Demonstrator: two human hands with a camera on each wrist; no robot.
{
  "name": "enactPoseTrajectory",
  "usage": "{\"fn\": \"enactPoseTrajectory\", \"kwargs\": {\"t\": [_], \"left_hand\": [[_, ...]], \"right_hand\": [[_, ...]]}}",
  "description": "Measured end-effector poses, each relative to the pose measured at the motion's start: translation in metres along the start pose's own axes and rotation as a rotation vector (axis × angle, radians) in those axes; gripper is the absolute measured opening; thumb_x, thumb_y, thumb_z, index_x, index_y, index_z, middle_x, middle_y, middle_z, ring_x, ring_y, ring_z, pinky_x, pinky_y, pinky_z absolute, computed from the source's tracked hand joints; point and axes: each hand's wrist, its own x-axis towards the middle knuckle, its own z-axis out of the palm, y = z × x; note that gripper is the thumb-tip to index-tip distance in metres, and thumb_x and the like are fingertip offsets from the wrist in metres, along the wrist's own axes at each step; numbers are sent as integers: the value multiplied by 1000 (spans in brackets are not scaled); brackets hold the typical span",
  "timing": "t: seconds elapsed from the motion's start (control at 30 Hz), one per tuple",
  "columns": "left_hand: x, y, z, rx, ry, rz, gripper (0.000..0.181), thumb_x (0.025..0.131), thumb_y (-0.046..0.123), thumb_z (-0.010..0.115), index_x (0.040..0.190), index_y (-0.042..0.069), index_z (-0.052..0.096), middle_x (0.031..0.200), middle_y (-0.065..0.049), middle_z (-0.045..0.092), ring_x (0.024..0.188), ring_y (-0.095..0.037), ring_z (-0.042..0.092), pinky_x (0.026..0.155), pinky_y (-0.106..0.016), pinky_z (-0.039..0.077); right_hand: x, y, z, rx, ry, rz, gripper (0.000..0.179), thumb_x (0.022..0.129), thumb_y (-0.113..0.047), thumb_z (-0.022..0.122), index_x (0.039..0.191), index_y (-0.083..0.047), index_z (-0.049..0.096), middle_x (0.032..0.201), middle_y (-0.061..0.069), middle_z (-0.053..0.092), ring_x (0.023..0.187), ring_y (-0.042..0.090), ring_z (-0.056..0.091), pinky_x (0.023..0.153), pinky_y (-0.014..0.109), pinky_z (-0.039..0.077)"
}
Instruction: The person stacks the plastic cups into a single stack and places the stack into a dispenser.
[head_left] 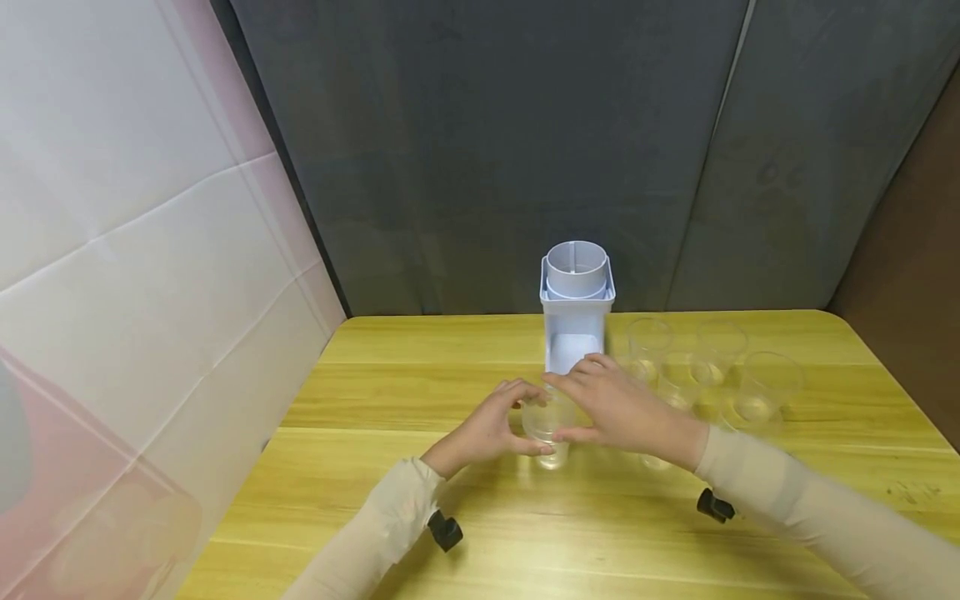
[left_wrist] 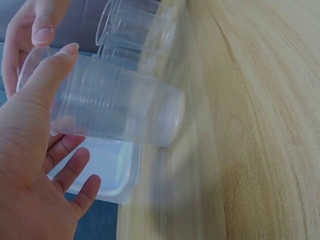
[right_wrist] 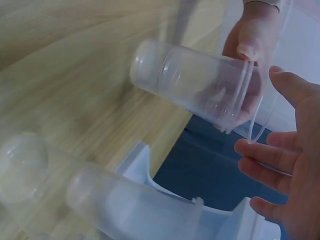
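Between the two hands, in front of the pale stand, is a clear plastic cup point(head_left: 551, 429) with more than one rim line at its mouth, as if cups were nested. My left hand point(head_left: 495, 427) grips it from the side, thumb over the near wall and fingers behind, as the left wrist view shows. From the right, my right hand point(head_left: 618, 408) spans the mouth, its thumb and fingertips at the rim of the plastic cup point(right_wrist: 200, 87). In the left wrist view, the cup's base point(left_wrist: 172, 117) is close over the wooden table.
A pale blue-white stand point(head_left: 573, 329) with a round tube on top rises just behind the hands. Several clear plastic cups point(head_left: 753, 400) stand to the right, partly behind the right forearm. A dark curtain point(head_left: 487, 167) hangs behind the wooden table point(head_left: 390, 375).
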Motion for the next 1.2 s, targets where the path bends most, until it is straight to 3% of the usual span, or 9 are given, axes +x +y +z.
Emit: {"fn": "enactPoseTrajectory", "kwargs": {"t": [0.13, 0.47, 1.2], "left_hand": [[0, 0, 1, -16, 3, -8, 63, 72, 31, 89, 124, 14, 58, 122, -1, 61, 115, -18, 51, 105, -48, 47], [0, -1, 1, -1, 9, -12, 61, 72, 32, 89, 122, 16, 58, 120, 3, 61, 113, -13, 50, 103, -38, 48], [-1, -2, 3, -31, 9, -20, 63, 73, 31, 88, 125, 14, 57, 122, 0, 61, 117, -18, 51, 106, -49, 46]], "right_hand": [[-2, 0, 5, -2, -18, 6, 73, 82, -59, 70, 136, -11, 56, 111, 3, 72, 105, 21, 64, 108, 46, 44], [-4, 0, 8, 16, -17, 11, 74, 83, -58, 71, 138, -11, 54, 114, 2, 73, 107, 21, 64, 107, 44, 45], [-8, -2, 11, 39, -16, 31, 71, 85, -56, 69, 136, -10, 56, 115, 4, 73, 108, 23, 64, 109, 46, 44]]}}
